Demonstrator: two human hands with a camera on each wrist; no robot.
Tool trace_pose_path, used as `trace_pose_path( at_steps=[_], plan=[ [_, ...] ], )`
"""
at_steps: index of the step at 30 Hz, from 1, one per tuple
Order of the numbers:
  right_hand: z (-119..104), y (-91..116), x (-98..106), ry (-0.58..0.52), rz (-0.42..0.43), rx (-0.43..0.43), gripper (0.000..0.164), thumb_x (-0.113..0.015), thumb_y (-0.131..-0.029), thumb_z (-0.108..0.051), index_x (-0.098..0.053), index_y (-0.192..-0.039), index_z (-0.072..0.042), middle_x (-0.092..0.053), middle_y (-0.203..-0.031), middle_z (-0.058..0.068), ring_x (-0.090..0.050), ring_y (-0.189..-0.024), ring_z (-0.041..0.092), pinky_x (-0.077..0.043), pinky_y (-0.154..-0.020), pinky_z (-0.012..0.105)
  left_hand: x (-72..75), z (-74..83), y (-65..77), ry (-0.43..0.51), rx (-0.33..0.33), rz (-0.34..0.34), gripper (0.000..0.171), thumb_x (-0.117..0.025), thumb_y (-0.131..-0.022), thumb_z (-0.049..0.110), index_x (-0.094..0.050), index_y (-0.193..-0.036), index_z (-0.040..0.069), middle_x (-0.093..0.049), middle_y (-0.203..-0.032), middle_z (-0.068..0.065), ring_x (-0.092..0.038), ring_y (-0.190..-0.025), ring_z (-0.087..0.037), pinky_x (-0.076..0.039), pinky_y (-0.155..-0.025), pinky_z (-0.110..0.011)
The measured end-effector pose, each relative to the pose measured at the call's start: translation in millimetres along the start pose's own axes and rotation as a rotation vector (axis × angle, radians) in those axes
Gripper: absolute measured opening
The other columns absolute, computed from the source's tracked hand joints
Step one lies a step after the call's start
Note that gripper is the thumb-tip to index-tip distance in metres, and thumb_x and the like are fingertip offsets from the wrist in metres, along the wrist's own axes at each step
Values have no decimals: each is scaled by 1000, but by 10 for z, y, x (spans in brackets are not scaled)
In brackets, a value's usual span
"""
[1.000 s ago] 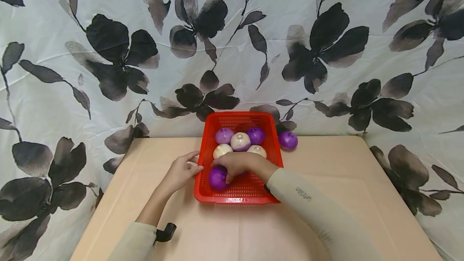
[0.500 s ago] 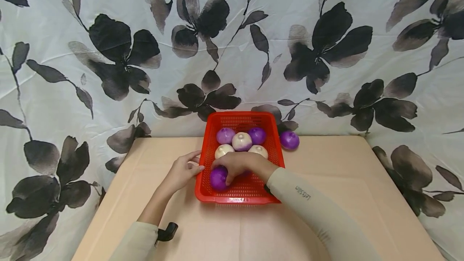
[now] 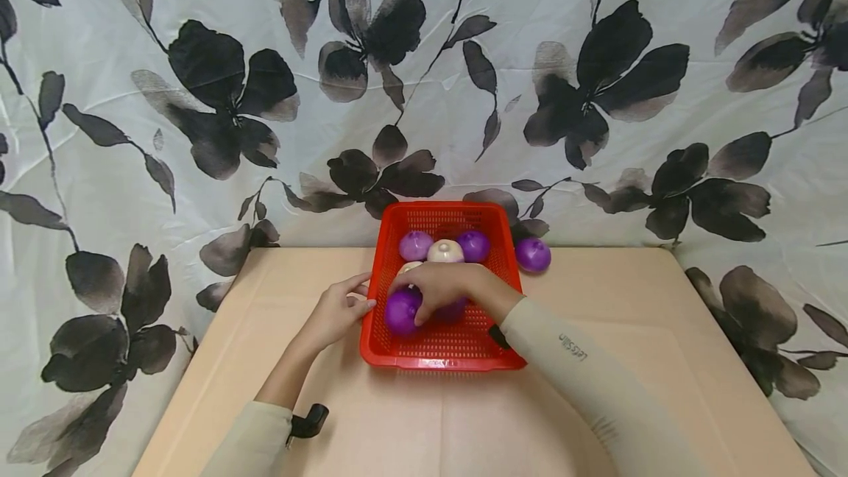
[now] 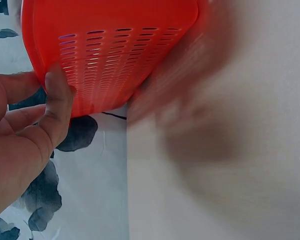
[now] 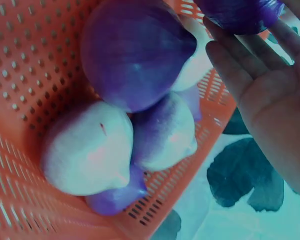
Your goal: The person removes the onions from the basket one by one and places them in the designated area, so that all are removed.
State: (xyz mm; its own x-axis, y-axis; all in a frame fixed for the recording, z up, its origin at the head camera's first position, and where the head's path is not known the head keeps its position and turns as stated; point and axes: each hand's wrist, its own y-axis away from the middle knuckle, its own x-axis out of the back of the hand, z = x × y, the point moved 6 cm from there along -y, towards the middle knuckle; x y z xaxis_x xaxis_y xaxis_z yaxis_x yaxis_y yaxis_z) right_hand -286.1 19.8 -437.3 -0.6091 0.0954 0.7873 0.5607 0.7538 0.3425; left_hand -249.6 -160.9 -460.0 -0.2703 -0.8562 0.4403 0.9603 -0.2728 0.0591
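Note:
A red perforated plastic basket (image 3: 444,364) holds several onions, some purple and some white with purple. My left hand (image 3: 338,311) pinches the basket's left rim; in the left wrist view its thumb and fingers (image 4: 55,110) lie at the basket wall. Reaching in from the right, my right hand (image 3: 433,285) grips a purple onion (image 3: 401,312), whose edge shows at the top of the right wrist view. Another purple onion (image 5: 132,55) lies below and right of it, partly hidden by the hand. White-and-purple onions (image 5: 92,152) sit farther back, some covered by my right hand.
One purple onion (image 3: 533,255) lies outside the basket, close by its back right side. The tabletop (image 3: 609,337) is light tan, and a floral cloth (image 3: 477,109) hangs behind its far edge.
My right hand has risen slightly with the purple onion, and the other purple onion under it shows more. The white onions behind are more covered. My left hand stays on the rim.

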Motion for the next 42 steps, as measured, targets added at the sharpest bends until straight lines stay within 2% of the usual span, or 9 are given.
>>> trace_pose_path(
  at_steps=[5,11,16,21,27,34,42],
  plan=[
    [-11,123,159,-28,42,-12,71,-89,-80,-31,-58,-143,-35,-61,-136,-5,-58,-125,22,-58,-100,47,1,2,-1,21,-6,-3,60,-65,-98,0,-42,-153,-6,-63,-121,-27,-73,-84,-23,-63,-67,-29],
    [-8,322,382,23,106,7,70,-86,-83,-38,-56,-146,-33,-63,-138,-2,-57,-127,21,-54,-105,44,-9,-16,-3,25,5,-1,61,-65,-97,-2,-42,-153,-5,-62,-121,-27,-73,-81,-21,-63,-66,-28],
    [46,536,553,-69,174,45,74,-86,-84,-32,-54,-150,-24,-61,-140,2,-60,-127,22,-54,-106,43,-30,-11,-24,23,9,-1,62,-66,-96,-3,-43,-153,-4,-63,-120,-27,-72,-79,-19,-64,-66,-29],
    [151,757,678,-126,272,53,71,-85,-84,-30,-56,-149,-25,-59,-144,2,-60,-128,22,-53,-107,45,-24,-8,-29,16,16,5,61,-66,-96,-2,-43,-153,-4,-63,-119,-26,-72,-79,-19,-64,-67,-30],
    [373,1022,713,-299,368,12,70,-86,-84,-31,-56,-147,-28,-59,-142,-1,-62,-123,23,-57,-102,44,-21,-42,-26,10,31,13,61,-67,-97,-1,-44,-154,-2,-63,-120,-26,-72,-81,-20,-64,-68,-30],
    [659,1323,787,-336,527,18,71,-86,-85,-26,-52,-147,-20,-60,-137,10,-64,-120,32,-59,-98,48,-9,-48,-29,5,33,22,62,-68,-96,-1,-44,-154,-1,-64,-119,-23,-73,-80,-20,-64,-68,-30],
    [1123,1753,821,-398,706,-90,72,-83,-89,-24,-46,-149,-13,-56,-142,17,-59,-127,40,-52,-106,58,-4,-67,-25,4,37,20,62,-68,-96,0,-44,-154,-1,-65,-118,-23,-73,-79,-19,-64,-69,-31]
  ],
)
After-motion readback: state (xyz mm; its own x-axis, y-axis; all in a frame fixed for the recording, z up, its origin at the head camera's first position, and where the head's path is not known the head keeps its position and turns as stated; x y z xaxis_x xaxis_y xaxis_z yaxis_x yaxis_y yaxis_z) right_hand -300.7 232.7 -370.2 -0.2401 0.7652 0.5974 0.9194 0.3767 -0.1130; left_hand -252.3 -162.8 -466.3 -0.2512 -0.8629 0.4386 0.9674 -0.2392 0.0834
